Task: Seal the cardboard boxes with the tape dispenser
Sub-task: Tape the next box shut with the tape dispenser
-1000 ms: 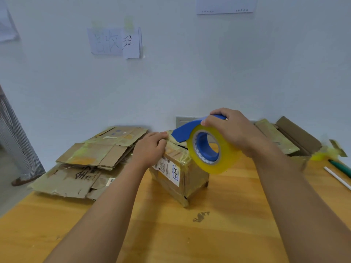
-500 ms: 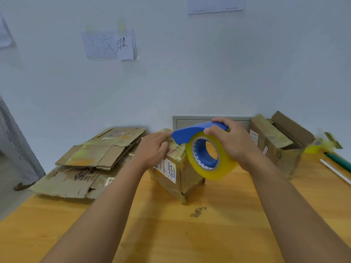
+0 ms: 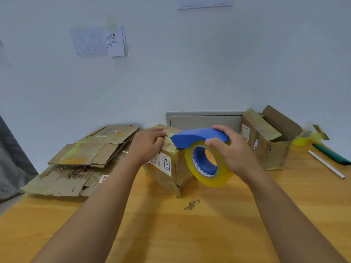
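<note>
Right hand grips tape dispenser (left hand steadies box).

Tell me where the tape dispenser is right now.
In the head view, the tape dispenser is at centre, gripped by the right hand, its blue front against the top right of the small cardboard box that the left hand steadies.
</note>
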`<action>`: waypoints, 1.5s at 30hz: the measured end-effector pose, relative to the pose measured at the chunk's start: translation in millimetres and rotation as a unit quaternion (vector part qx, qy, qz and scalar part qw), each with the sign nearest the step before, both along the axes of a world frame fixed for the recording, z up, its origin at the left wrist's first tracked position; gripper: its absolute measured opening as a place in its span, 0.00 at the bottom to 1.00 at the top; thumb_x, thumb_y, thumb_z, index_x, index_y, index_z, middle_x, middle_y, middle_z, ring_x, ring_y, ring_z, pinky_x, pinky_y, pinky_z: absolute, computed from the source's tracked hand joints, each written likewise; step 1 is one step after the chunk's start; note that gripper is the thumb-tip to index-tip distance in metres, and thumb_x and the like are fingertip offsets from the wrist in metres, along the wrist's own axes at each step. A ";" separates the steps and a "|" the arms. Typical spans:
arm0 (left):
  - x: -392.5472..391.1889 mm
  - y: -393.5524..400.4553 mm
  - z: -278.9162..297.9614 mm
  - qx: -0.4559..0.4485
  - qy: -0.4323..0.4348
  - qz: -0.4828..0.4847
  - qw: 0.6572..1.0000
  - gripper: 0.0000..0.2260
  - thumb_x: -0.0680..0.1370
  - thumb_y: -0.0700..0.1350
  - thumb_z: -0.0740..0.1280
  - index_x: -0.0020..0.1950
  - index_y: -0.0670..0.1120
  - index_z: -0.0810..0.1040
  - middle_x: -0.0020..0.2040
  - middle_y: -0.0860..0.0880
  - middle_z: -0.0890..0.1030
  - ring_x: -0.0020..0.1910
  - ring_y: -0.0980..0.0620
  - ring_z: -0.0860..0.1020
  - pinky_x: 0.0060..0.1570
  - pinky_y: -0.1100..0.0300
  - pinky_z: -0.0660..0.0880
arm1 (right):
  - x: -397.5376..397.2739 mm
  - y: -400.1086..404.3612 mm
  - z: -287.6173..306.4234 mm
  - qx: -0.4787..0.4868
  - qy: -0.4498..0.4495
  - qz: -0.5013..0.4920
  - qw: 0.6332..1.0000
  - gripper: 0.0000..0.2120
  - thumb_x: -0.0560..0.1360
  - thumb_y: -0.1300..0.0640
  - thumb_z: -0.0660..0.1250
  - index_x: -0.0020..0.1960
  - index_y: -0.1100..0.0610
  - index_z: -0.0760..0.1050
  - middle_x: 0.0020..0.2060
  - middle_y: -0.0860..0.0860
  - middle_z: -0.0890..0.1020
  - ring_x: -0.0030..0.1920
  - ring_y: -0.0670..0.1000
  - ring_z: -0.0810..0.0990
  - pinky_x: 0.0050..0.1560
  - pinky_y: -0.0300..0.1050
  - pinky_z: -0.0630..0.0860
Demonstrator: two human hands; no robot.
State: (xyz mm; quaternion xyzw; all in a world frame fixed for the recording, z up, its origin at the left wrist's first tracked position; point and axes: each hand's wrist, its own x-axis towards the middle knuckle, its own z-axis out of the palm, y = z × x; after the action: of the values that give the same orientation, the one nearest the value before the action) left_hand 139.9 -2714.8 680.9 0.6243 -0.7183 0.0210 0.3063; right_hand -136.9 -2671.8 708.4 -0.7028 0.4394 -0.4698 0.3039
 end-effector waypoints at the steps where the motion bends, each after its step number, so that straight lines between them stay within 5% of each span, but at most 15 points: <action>1: -3.5 4.3 -0.3 -0.004 -0.005 -0.021 1.000 0.23 0.77 0.51 0.53 0.66 0.50 0.80 0.68 0.53 0.77 0.68 0.56 0.72 0.69 0.54 0.67 | 0.0 0.4 -2.7 0.000 -0.013 0.002 1.000 0.24 0.68 0.41 0.66 0.63 0.44 0.72 0.50 0.38 0.75 0.47 0.35 0.76 0.38 0.25 0.71; 6: -22.4 25.2 -5.5 -0.033 -0.013 -0.108 0.994 0.21 0.78 0.47 0.55 0.68 0.50 0.77 0.70 0.53 0.75 0.68 0.56 0.70 0.67 0.56 0.65 | -2.5 -2.5 -15.6 0.006 -0.043 0.015 0.999 0.25 0.67 0.43 0.65 0.64 0.43 0.72 0.52 0.38 0.76 0.50 0.38 0.76 0.42 0.29 0.74; 12: -27.4 27.2 -12.3 -0.012 -0.068 -0.114 0.991 0.25 0.77 0.62 0.59 0.73 0.56 0.70 0.67 0.57 0.76 0.64 0.58 0.70 0.60 0.61 0.61 | -4.4 -9.9 -24.0 0.004 -0.049 0.018 0.999 0.25 0.68 0.42 0.65 0.65 0.42 0.71 0.53 0.39 0.76 0.51 0.43 0.77 0.44 0.34 0.74; 17: -28.0 21.5 -14.3 -0.019 -0.070 -0.103 0.992 0.23 0.78 0.59 0.59 0.72 0.56 0.72 0.67 0.58 0.77 0.65 0.56 0.72 0.64 0.55 0.67 | -14.6 -9.6 -26.0 0.017 -0.064 0.029 0.997 0.25 0.67 0.43 0.66 0.64 0.41 0.71 0.54 0.38 0.76 0.51 0.38 0.77 0.41 0.30 0.74; 26: -30.8 22.1 -13.7 -0.005 -0.077 -0.072 0.994 0.25 0.79 0.60 0.58 0.74 0.53 0.72 0.73 0.55 0.72 0.72 0.54 0.67 0.71 0.53 0.58 | -45.8 17.0 -51.5 0.015 -0.080 0.024 0.996 0.29 0.63 0.38 0.65 0.64 0.39 0.72 0.50 0.30 0.76 0.52 0.37 0.77 0.43 0.28 0.74; 34: -43.5 33.3 -4.9 0.012 -0.117 -0.074 0.990 0.22 0.82 0.52 0.55 0.77 0.59 0.65 0.76 0.51 0.68 0.76 0.50 0.61 0.73 0.50 0.52 | -41.3 31.0 -72.4 0.038 -0.057 0.037 0.997 0.25 0.64 0.36 0.65 0.61 0.29 0.66 0.51 0.34 0.75 0.50 0.39 0.77 0.43 0.32 0.76; 38: -46.0 40.0 -4.5 0.014 -0.144 -0.078 0.986 0.21 0.84 0.46 0.56 0.78 0.53 0.64 0.78 0.52 0.63 0.79 0.49 0.55 0.76 0.54 0.46 | -29.5 30.6 -75.9 0.040 -0.033 0.037 0.998 0.33 0.63 0.32 0.67 0.66 0.35 0.64 0.55 0.37 0.73 0.50 0.35 0.75 0.41 0.30 0.75; 45: -50.1 40.9 -0.1 0.031 -0.137 -0.079 0.987 0.21 0.84 0.43 0.56 0.78 0.50 0.64 0.78 0.50 0.65 0.77 0.50 0.61 0.75 0.52 0.57 | -46.6 42.8 -77.4 0.025 -0.051 0.025 0.998 0.32 0.66 0.34 0.68 0.68 0.33 0.64 0.52 0.28 0.73 0.51 0.36 0.77 0.42 0.30 0.75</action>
State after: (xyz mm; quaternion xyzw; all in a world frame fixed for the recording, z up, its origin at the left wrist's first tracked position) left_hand 89.8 -2673.9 680.8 0.5661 -0.8008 0.0600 0.1863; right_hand -183.5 -2628.9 631.0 -0.6808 0.4173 -0.4863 0.3549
